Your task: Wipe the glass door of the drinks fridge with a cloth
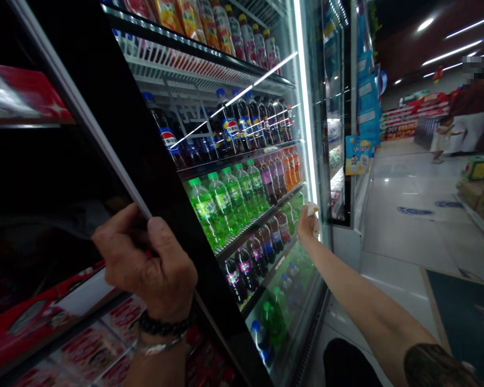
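Observation:
My left hand (151, 263), with a dark bead bracelet and a metal bangle at its wrist, is closed on the silver edge strip (92, 123) of the black-framed drinks fridge door (167, 199). My right hand (305, 224) reaches far forward along the glass pane (294, 263) to its right side, beside the bright light strip (306, 107). A crumpled white cloth (312, 208) with yellowish marks is in its fingers. Behind the glass stand rows of bottles: green drinks (218, 204), dark colas (232, 121) and orange ones (290, 164).
Red packaged goods (20, 317) fill shelves at the lower left. On the right runs a tiled aisle (395, 231) with a dark mat (463, 322) and boxes on a low stand (479, 199). Two people, one small, are further back. A blue-yellow package (358, 155) hangs beyond the fridge.

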The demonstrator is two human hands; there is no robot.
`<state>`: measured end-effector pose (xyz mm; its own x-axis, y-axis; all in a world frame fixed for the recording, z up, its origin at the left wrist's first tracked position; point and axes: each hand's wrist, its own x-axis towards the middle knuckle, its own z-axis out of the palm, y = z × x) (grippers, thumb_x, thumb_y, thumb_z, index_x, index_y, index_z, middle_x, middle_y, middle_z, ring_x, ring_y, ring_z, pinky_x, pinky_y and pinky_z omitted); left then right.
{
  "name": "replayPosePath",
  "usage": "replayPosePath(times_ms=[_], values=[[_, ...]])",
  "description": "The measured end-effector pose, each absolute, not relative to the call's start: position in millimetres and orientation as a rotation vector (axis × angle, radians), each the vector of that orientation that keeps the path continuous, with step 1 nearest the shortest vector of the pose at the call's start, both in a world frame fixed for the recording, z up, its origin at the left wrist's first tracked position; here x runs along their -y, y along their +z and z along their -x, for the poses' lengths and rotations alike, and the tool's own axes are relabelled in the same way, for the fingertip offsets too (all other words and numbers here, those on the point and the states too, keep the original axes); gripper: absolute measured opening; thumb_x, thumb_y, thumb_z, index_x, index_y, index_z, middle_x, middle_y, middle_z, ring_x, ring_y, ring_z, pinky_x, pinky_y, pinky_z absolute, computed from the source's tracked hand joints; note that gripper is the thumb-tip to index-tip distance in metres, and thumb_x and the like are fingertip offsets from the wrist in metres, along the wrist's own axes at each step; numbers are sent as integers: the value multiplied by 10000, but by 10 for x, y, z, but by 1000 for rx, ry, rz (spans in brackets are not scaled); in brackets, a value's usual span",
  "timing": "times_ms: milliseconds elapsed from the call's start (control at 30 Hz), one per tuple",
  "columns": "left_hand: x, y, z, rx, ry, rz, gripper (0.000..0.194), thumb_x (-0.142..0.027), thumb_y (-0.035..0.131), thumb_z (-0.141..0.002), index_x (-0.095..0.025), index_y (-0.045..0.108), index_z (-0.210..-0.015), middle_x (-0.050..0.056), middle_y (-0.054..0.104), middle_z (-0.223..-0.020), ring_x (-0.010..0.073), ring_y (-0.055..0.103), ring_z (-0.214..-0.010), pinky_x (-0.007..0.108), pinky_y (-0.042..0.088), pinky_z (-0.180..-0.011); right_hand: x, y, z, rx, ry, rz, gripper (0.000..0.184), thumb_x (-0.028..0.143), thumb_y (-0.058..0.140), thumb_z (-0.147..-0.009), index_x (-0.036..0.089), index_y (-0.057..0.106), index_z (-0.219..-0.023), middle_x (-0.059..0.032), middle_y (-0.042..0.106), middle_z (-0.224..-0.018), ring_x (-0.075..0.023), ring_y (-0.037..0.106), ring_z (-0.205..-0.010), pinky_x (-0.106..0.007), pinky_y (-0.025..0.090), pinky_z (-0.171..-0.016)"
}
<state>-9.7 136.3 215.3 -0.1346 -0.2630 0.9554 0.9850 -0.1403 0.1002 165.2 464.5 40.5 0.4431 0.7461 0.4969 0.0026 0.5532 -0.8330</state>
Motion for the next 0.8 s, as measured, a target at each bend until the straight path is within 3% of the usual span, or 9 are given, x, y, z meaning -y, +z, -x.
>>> replayPosePath(times_ms=[167, 267, 333, 433, 533, 600, 667, 733, 800], values=[[-1360, 2161, 88, 1026, -1498, 1050, 485, -359, 629, -940, -47, 712, -1301, 141, 679, -1079, 142, 491, -759, 334, 385, -771, -4020, 813, -1314, 1067, 481, 812, 873, 738, 350, -1045, 82, 414, -1617, -255, 483, -1622, -381, 435, -1557, -610, 338, -1330], [-1366, 2163, 109, 1016, -1493, 1039, 480, -350, 636, -932, -50, 711, -1299, 139, 677, -1076, 139, 487, -759, 334, 389, -780, -3333, 999, -1100, 1350, 214, 546, 849, 649, 467, -1055, 194, 242, -1735, -162, 287, -1777, -361, 236, -1680, -642, 220, -1392], [-1368, 2160, 121, 1025, -1491, 1037, 479, -348, 646, -927, -46, 710, -1293, 139, 675, -1067, 138, 490, -761, 328, 384, -768, -2885, 934, -1014, 1565, -79, 301, 849, 568, 546, -1034, 260, 215, -1753, -134, 218, -1810, -397, 150, -1702, -714, 149, -1386], [-1363, 2155, 116, 1033, -1485, 1043, 485, -360, 646, -919, -48, 713, -1285, 139, 677, -1065, 147, 504, -769, 323, 380, -748, -2530, 608, -998, 1716, -482, -41, 785, 571, 664, -955, 352, 421, -1668, -82, 373, -1755, -399, 253, -1676, -711, 153, -1387], [-1354, 2161, 89, 1041, -1473, 1035, 527, -374, 623, -905, -39, 707, -1303, 161, 690, -1109, 173, 525, -798, 344, 382, -757, -2663, 277, -1084, 1743, -655, -262, 627, 607, 734, -901, 418, 629, -1489, 3, 548, -1640, -286, 360, -1644, -468, 313, -1385], [-1355, 2170, 76, 1046, -1470, 1022, 567, -391, 611, -894, -14, 701, -1308, 176, 696, -1110, 187, 527, -802, 356, 378, -750, -2959, 174, -1173, 1742, -611, -236, 603, 611, 707, -921, 397, 642, -1480, -3, 523, -1665, -278, 349, -1651, -424, 367, -1355], [-1363, 2178, 79, 1037, -1485, 1011, 594, -406, 616, -877, -2, 703, -1304, 171, 699, -1088, 190, 526, -793, 356, 371, -725, -3355, 178, -1273, 1726, -469, -46, 656, 571, 642, -977, 331, 552, -1581, -53, 408, -1744, -322, 291, -1674, -518, 336, -1370], [-1377, 2182, 101, 1034, -1496, 1001, 596, -419, 612, -877, -20, 710, -1309, 155, 699, -1083, 190, 532, -791, 356, 352, -712, -3802, 246, -1382, 1636, -207, 222, 748, 572, 575, -1010, 230, 439, -1661, -123, 325, -1778, -342, 248, -1686, -588, 273, -1388], [-1391, 2180, 132, 1027, -1491, 999, 593, -434, 605, -873, -46, 721, -1307, 147, 696, -1095, 201, 542, -822, 368, 349, -732, -4246, 314, -1501, 1438, 131, 515, 850, 669, 504, -1006, 149, 391, -1669, -178, 355, -1751, -322, 297, -1663, -572, 268, -1388]])
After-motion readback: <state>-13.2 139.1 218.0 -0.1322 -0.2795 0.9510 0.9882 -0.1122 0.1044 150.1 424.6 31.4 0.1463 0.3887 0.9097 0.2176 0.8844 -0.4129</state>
